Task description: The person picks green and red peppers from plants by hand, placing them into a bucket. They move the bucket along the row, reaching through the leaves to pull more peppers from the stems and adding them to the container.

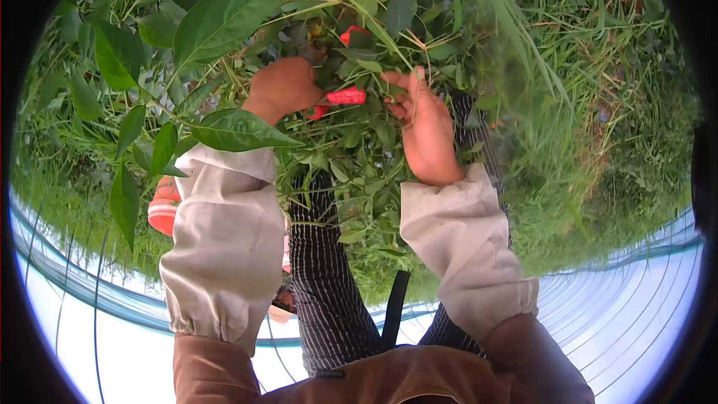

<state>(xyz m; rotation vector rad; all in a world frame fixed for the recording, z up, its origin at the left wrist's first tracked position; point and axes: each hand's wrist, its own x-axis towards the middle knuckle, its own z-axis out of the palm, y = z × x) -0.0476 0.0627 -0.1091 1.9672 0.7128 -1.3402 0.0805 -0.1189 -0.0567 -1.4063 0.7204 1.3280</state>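
Red peppers (346,96) stick out from the closed fingers of my left hand (284,88), at the middle of the view. Another red pepper (353,34) hangs among the leaves a little above. To the right, my right hand (426,123) is raised with its fingers bent around thin green stems (410,60); the fingertips are partly lost among the foliage. Large green leaves (235,131) lie in front of my left wrist. Both forearms wear pale sleeve covers.
Dense leafy plants (366,157) surround both hands. Long grass (583,67) grows on the right. An orange-red container (163,206) shows beside the left sleeve. My striped trouser legs (321,277) are below, with a pale curved covering with ribs along the lower edges.
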